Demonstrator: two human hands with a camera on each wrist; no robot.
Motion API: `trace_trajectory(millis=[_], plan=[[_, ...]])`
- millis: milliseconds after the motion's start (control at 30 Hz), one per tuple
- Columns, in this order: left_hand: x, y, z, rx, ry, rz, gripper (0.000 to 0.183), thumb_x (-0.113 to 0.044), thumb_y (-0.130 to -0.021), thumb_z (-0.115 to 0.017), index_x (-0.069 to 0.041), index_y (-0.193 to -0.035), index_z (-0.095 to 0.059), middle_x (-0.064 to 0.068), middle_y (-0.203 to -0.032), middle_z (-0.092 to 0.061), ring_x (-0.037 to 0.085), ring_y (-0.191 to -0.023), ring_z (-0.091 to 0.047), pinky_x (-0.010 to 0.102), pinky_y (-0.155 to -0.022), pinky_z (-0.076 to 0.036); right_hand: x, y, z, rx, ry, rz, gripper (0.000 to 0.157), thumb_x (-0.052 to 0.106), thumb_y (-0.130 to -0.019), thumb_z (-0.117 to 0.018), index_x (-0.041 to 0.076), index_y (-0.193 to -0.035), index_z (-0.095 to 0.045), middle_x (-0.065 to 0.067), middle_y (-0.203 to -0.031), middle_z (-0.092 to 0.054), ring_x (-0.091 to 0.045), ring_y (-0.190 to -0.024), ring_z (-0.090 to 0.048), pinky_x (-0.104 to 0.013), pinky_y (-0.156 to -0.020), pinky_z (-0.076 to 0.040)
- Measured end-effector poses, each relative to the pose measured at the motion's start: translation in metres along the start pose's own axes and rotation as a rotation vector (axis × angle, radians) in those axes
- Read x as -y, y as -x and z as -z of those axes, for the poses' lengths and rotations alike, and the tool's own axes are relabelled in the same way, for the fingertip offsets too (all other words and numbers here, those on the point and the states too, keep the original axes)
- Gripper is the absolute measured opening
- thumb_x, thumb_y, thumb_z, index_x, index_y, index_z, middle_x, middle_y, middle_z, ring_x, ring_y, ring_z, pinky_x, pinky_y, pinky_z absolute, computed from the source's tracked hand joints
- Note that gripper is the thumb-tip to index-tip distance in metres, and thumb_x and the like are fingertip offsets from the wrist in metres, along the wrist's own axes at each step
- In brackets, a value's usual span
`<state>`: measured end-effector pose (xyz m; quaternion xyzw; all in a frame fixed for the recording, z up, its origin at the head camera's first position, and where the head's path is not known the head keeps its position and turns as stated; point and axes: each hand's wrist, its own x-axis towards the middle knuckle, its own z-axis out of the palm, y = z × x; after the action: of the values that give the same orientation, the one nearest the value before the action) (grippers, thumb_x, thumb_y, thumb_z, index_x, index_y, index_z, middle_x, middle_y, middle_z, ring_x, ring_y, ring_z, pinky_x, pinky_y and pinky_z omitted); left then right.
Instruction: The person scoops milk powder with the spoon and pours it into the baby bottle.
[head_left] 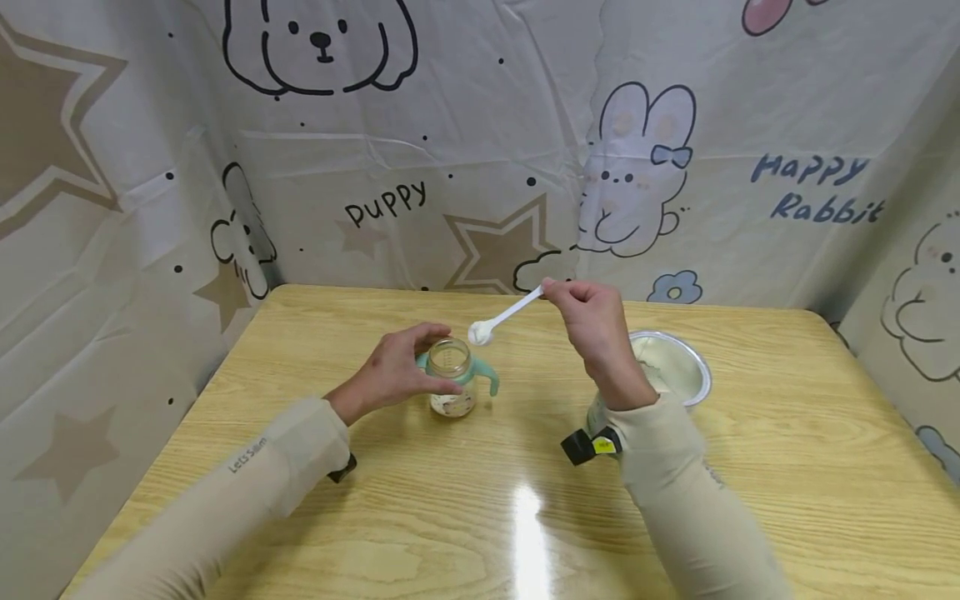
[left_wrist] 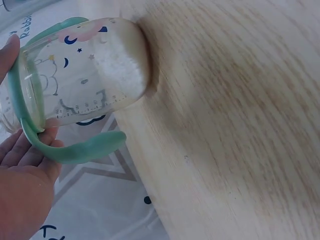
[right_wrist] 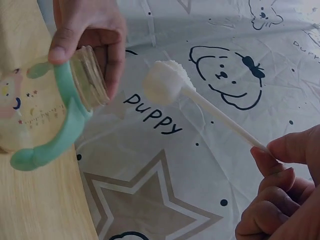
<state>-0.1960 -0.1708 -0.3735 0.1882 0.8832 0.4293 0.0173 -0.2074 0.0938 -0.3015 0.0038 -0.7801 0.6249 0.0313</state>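
Note:
My left hand [head_left: 400, 367] grips a clear baby bottle [head_left: 453, 402] by its neck, thumb on one side and fingers on the other. The bottle stands upright on the table, uncapped, with a mint-green handle ring [right_wrist: 67, 100]. White powder [left_wrist: 122, 62] lies in its base. Between thumb and fingers my right hand [head_left: 592, 325] pinches the end of a white long-handled scoop [head_left: 517, 307]. Heaped white powder [right_wrist: 175, 70] fills the scoop's bowl, which hangs just above and right of the bottle's mouth, apart from it. Beneath my right wrist stands an open can [head_left: 705, 379] of pale powder, partly hidden.
The light wooden table [head_left: 465, 517] carries the bottle and the can. A printed cloth [head_left: 480, 167] with puppies, rabbits and stars hangs behind the table and along its sides. Black camera mounts [head_left: 577, 447] sit at both wrists.

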Motion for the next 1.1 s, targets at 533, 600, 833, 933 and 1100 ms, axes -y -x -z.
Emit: trace_trajectory(millis=[533, 600, 833, 933, 1100], plan=[[0.004, 0.001, -0.003, -0.041, 0.018, 0.015, 0.076, -0.022, -0.069, -0.094, -0.004, -0.134, -0.059, 0.012, -0.128, -0.065, 0.027, -0.118, -0.061, 0.045, -0.099, -0.051, -0.012, 0.001, -0.030, -0.021, -0.013, 0.039, 0.034, 0.025, -0.098, -0.066, -0.007, -0.097, -0.075, -0.011, -0.105, -0.065, -0.018, -0.087, -0.044, -0.031, -0.069, -0.036], [0.005, 0.001, -0.003, -0.043, 0.018, 0.015, 0.075, -0.021, -0.069, -0.094, -0.003, -0.133, -0.059, 0.012, -0.128, -0.065, 0.027, -0.118, -0.062, 0.045, -0.098, -0.051, -0.014, 0.001, -0.033, -0.017, -0.004, 0.038, 0.033, 0.025, -0.099, -0.065, -0.006, -0.096, -0.076, -0.011, -0.107, -0.067, -0.017, -0.087, -0.045, -0.031, -0.067, -0.035], [0.005, 0.001, -0.003, -0.038, 0.019, 0.018, 0.078, -0.022, -0.069, -0.094, -0.002, -0.135, -0.058, 0.012, -0.128, -0.065, 0.027, -0.117, -0.062, 0.044, -0.099, -0.051, -0.018, 0.000, -0.041, -0.027, -0.008, 0.041, 0.029, 0.022, -0.096, -0.068, -0.005, -0.091, -0.077, -0.012, -0.114, -0.072, -0.015, -0.088, -0.052, -0.029, -0.064, -0.036], [0.005, 0.001, -0.003, -0.037, 0.020, 0.015, 0.078, -0.022, -0.069, -0.094, -0.003, -0.135, -0.058, 0.013, -0.128, -0.065, 0.026, -0.117, -0.062, 0.044, -0.099, -0.051, -0.021, 0.000, -0.043, -0.033, -0.001, 0.039, 0.028, 0.022, -0.096, -0.068, -0.003, -0.090, -0.078, -0.009, -0.106, -0.073, -0.016, -0.080, -0.048, -0.029, -0.061, -0.035], [0.005, 0.001, -0.002, -0.037, 0.007, 0.009, 0.078, -0.022, -0.069, -0.094, -0.002, -0.135, -0.058, 0.013, -0.129, -0.064, 0.027, -0.117, -0.062, 0.043, -0.098, -0.052, -0.025, 0.001, -0.047, -0.021, 0.030, 0.052, 0.028, 0.024, -0.096, -0.067, -0.002, -0.090, -0.077, -0.003, -0.084, -0.068, -0.015, -0.071, -0.045, -0.028, -0.060, -0.035]])
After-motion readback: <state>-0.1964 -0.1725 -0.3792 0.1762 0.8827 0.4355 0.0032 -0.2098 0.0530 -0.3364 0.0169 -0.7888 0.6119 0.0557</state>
